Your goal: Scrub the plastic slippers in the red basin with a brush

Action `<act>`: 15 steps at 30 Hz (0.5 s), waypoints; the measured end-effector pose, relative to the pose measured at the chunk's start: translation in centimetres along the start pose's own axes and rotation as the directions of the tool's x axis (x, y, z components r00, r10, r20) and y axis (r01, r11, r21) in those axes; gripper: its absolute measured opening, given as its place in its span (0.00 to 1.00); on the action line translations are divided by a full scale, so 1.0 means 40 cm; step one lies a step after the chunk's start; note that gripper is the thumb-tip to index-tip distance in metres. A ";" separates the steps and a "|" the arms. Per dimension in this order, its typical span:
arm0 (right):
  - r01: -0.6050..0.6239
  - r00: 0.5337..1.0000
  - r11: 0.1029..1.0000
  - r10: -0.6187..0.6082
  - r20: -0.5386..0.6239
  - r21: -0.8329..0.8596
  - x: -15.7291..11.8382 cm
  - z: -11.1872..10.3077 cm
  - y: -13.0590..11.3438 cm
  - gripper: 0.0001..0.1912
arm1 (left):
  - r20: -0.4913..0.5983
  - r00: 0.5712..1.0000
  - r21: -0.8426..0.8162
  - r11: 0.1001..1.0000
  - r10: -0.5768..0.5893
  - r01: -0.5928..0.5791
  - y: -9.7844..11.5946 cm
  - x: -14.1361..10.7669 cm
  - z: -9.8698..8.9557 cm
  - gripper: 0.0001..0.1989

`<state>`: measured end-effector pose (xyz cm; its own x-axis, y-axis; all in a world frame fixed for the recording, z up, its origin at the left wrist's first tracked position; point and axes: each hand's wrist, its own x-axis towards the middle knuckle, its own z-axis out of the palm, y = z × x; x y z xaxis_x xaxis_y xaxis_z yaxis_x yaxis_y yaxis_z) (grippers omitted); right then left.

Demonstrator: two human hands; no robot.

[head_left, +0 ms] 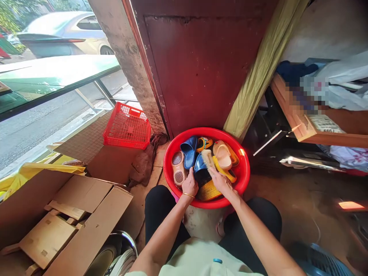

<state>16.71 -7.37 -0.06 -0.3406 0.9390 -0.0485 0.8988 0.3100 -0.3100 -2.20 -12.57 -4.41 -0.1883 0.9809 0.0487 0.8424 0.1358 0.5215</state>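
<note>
A round red basin (244, 168) stands between my knees with several plastic slippers in it. My right hand (222, 183) is closed round a scrubbing brush (207, 158) with pale bristles, held over the slippers. At the basin's near left, my left hand (190, 184) grips the edge of a blue slipper (201, 163); its fingers are partly hidden. Another blue slipper (189, 150) leans behind it. A tan slipper (178, 168) rests along the left wall. On the right lie a beige slipper (222, 153) and yellow ones, and a yellow sole (209, 191) shows at the near rim.
Behind the basin is a dark red door (198, 69), with a yellowish curtain (261, 76) beside it. To the left stand a red plastic crate (126, 128) and an open cardboard box (94, 226) holding wooden pieces. A wooden shelf (330, 136) with bags juts in from the right.
</note>
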 end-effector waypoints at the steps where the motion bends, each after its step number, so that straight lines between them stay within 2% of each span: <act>1: 0.023 1.000 1.000 -0.022 0.004 -0.014 -0.006 0.005 -0.012 0.29 | 0.032 0.999 0.023 1.000 0.015 -0.016 -0.001 0.002 0.004 0.39; 4: 0.037 0.997 0.997 -0.033 0.066 -0.074 -0.012 0.007 -0.021 0.29 | 0.133 0.991 0.094 0.995 0.021 -0.034 0.007 0.007 0.012 0.36; 7: -0.006 0.991 0.994 0.021 0.134 -0.113 0.001 -0.011 0.006 0.29 | 0.222 0.974 0.144 0.987 0.037 -0.071 0.022 0.012 0.014 0.34; 9: -0.038 0.986 0.990 0.059 0.158 -0.134 0.001 -0.024 0.018 0.30 | 0.253 0.967 0.148 0.988 0.011 -0.050 0.027 0.017 0.012 0.32; 12: -0.051 0.985 0.989 0.072 0.156 -0.138 -0.041 -0.024 -0.004 0.29 | 0.246 0.968 0.123 0.992 -0.049 0.019 0.019 0.023 0.006 0.27; 15: 0.011 0.986 0.995 0.006 0.166 -0.102 -0.113 0.000 -0.057 0.31 | 0.197 0.980 0.093 0.995 -0.040 0.022 0.004 0.027 0.002 0.19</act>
<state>16.21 -12.34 0.87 -0.3764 0.9029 -0.2076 0.9184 0.3341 -0.2119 -2.23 -11.48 -4.33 -0.1188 0.9828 -0.1412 0.8812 0.1699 0.4412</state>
